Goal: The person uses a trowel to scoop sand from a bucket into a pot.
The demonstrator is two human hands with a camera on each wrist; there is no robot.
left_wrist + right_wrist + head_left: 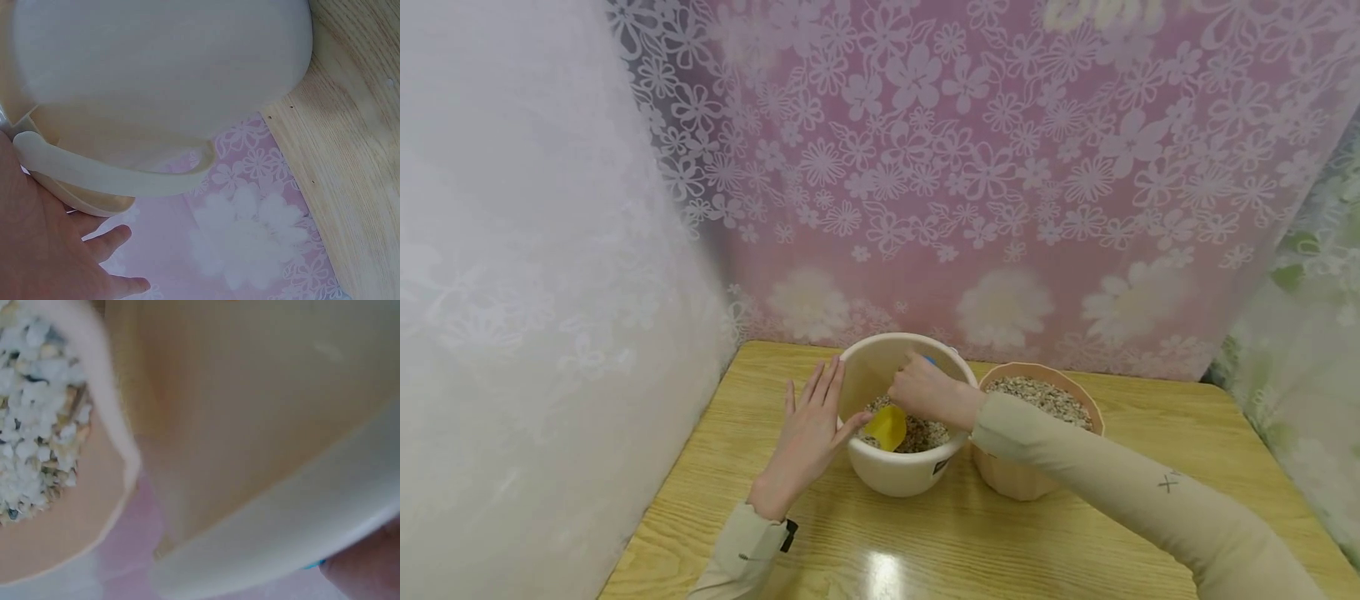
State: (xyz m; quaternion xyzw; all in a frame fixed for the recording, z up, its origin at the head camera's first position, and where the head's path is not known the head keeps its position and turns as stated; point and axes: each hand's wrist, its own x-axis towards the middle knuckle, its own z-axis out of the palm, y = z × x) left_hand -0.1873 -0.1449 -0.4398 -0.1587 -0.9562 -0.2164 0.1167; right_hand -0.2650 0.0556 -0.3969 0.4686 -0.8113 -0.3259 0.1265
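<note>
A white bucket (898,479) stands on the table, with a loose grainy mix (927,435) at its bottom. My right hand (927,390) reaches inside and grips a small shovel; its yellow blade (887,427) lies on the mix, and a bit of blue (929,360) shows beyond the fist. Much of the shovel's handle is covered by the hand. My left hand (805,433) rests against the bucket's left side, fingers straight and spread, thumb at the rim. In the left wrist view, the bucket's white carrying handle (112,172) hangs beside the left hand.
Right of the bucket, close beside it, a peach-coloured ribbed pot (1026,483) holds a pale grainy mix (1045,400). The right forearm crosses over this pot. Flowered curtains (925,208) hang behind the wooden table (827,542) and at both sides.
</note>
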